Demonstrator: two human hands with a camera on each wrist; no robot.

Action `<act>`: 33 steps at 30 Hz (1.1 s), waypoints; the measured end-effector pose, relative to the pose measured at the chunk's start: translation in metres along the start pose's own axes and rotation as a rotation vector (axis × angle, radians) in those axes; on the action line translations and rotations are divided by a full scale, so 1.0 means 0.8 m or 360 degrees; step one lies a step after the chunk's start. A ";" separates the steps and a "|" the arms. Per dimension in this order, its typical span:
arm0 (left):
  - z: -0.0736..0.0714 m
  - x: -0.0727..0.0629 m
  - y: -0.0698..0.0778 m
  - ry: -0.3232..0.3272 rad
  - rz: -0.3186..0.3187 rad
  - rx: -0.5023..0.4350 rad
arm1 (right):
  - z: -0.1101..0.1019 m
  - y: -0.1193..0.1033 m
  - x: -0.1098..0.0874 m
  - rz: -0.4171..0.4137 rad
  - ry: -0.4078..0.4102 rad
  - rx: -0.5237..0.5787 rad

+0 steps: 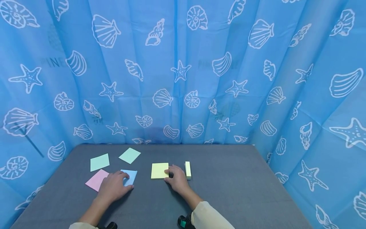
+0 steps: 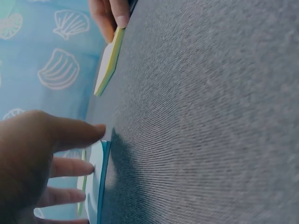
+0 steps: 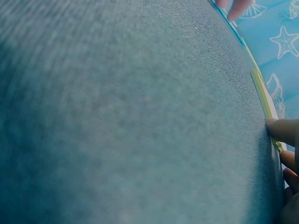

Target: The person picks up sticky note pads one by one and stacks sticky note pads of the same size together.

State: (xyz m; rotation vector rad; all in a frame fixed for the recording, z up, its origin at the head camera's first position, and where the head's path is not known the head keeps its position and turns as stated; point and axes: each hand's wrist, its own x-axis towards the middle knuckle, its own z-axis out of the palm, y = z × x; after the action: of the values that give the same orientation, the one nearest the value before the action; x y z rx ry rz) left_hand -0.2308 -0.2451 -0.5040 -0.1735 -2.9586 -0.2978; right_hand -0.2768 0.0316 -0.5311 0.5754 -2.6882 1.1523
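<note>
A blue sticky-note pad (image 1: 131,176) lies under my left hand (image 1: 114,186). In the left wrist view, the fingers (image 2: 70,167) reach over that pad, with the thumb apart from them near its corner; whether they touch it is hard to tell. My right hand (image 1: 178,179) pinches the right side of a yellow sticky-note pad (image 1: 159,171), thumb at the near corner. In the left wrist view, the yellow pad (image 2: 108,63) lies tilted in the frame, held at its end. A pink sticky-note pad (image 1: 96,180) is partly covered by my left hand.
Two pale green sticky-note pads (image 1: 99,162) (image 1: 130,155) lie farther back on the left. Just right of my right hand is a narrow pale yellow block (image 1: 187,170). The grey table (image 1: 228,190) is bordered by a blue shell-print curtain (image 1: 177,79).
</note>
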 end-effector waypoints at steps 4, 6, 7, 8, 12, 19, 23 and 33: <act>-0.001 -0.003 0.002 -0.0034 -0.0026 -0.0014 | 0.000 -0.001 0.000 -0.0010 0.0000 -0.0001; 0.001 -0.001 0.005 -0.0042 -0.0043 -0.0021 | -0.001 -0.001 0.000 -0.0005 -0.0003 0.0000; 0.001 0.000 0.006 -0.0043 -0.0048 -0.0028 | -0.002 -0.002 0.000 0.0001 -0.0004 0.0000; 0.002 0.002 0.007 -0.0043 -0.0055 -0.0037 | -0.002 -0.002 0.001 -0.0006 -0.0001 0.0001; 0.008 0.009 0.007 -0.0008 -0.0059 -0.0109 | -0.002 -0.002 0.001 -0.0007 -0.0003 -0.0004; 0.017 0.021 -0.004 0.0058 0.0081 -0.0215 | -0.002 -0.003 -0.001 -0.0017 -0.0009 -0.0001; 0.018 0.028 -0.006 0.0017 0.0092 -0.0214 | -0.004 -0.004 -0.002 -0.0022 0.0001 -0.0004; 0.021 0.039 0.005 0.0031 0.0016 -0.0066 | -0.001 -0.002 -0.001 0.0005 -0.0022 -0.0008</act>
State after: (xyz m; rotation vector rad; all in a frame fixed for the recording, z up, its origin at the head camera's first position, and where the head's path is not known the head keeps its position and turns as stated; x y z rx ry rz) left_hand -0.2634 -0.2350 -0.5138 -0.1899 -2.9328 -0.3577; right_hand -0.2752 0.0312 -0.5298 0.5801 -2.7038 1.1461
